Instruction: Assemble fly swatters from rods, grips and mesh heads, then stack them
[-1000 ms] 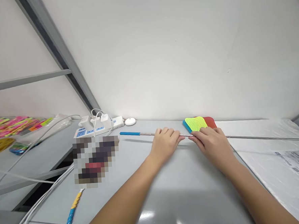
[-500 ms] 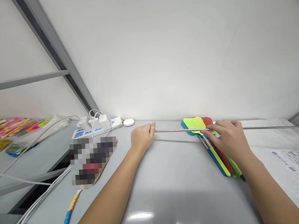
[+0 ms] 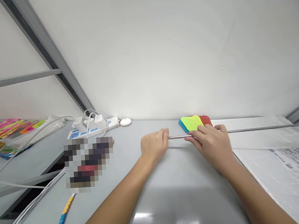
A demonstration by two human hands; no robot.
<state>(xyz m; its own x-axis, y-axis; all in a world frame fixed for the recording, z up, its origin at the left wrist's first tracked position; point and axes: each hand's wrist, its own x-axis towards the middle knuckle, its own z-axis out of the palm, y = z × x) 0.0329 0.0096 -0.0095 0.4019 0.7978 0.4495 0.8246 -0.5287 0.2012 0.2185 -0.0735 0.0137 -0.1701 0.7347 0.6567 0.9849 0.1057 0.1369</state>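
Observation:
A thin, shiny metal rod [image 3: 262,129] runs level above the table and out past the right edge of view. My left hand [image 3: 153,146] is closed in a fist round its left end. Further along, the fingers of my right hand [image 3: 212,145] pinch the same rod. Behind that hand lie several fly swatters [image 3: 192,123], their perforated yellow-green, red and blue heads showing. My right hand and arm hide their handles.
A white plastic-wrapped package [image 3: 258,146] with a label covers the table's right side. On the left are a power strip [image 3: 112,122] with chargers, a round white device [image 3: 125,122], a pixelated phone-like object [image 3: 89,163], cables and bagged colourful items [image 3: 16,128].
My right hand has slid left along the rod, closer to my left hand. My left hand has shifted slightly right and nearer. The swatter handles are now covered.

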